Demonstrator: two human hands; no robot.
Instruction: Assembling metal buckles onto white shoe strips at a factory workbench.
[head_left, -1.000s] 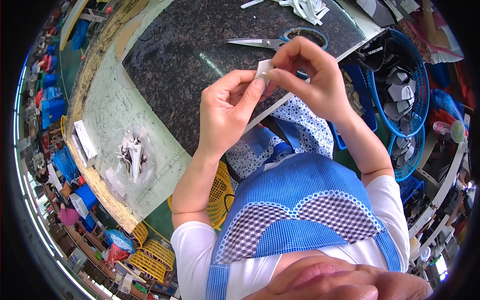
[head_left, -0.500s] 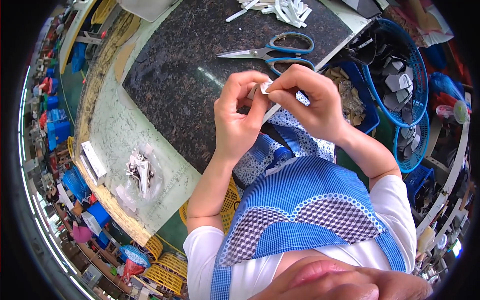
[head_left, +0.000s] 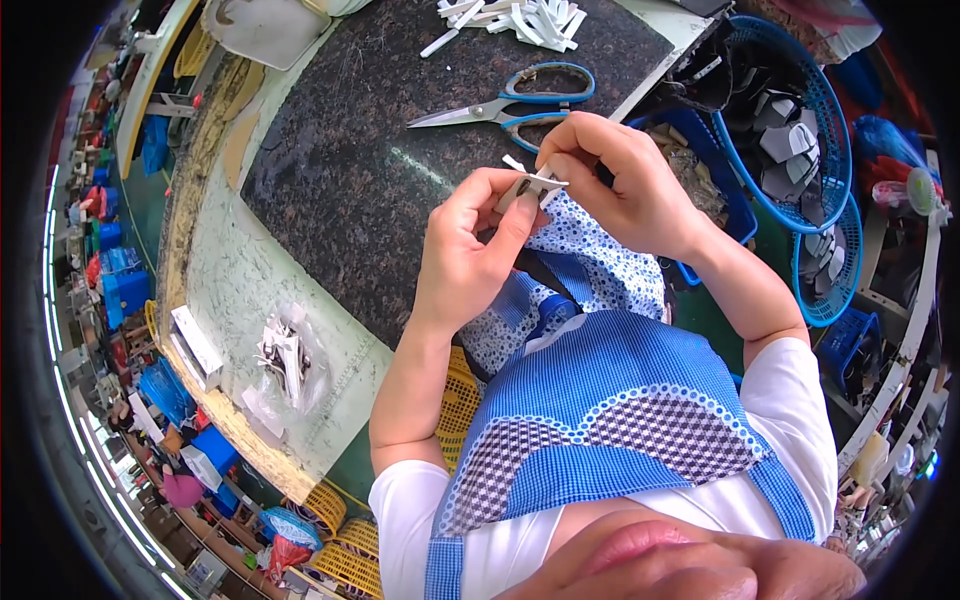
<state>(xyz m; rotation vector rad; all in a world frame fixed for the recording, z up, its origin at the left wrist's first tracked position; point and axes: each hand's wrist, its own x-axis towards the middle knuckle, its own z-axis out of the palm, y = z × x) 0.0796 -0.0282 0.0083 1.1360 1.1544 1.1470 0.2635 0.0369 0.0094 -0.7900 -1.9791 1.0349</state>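
Observation:
My left hand (head_left: 465, 240) pinches a small white strip-like piece (head_left: 540, 182) between thumb and fingers, above the table's near edge. A dark spot shows on the piece by my thumb. At its right end my right hand (head_left: 630, 190) has thumb and forefinger closed together on it; the exact contact is partly hidden by the fingers. Beyond both hands, a pair of scissors (head_left: 496, 109) with blue handles lies on the dark speckled stone slab (head_left: 350, 170), blades pointing left. Several loose white strips (head_left: 540, 25) lie in a pile at the slab's far edge.
On the pale tabletop (head_left: 225, 270) at left, a clear plastic bag (head_left: 300, 365) of white strips lies beside a small white box (head_left: 197, 345). Right of the table stand a blue crate (head_left: 740, 205) of beige scraps and blue baskets (head_left: 845, 130) with grey pieces.
The piece between my fingers has turned, so more of its flat side and length shows. My right hand has shifted slightly left and up. The table view has shifted slightly with my head.

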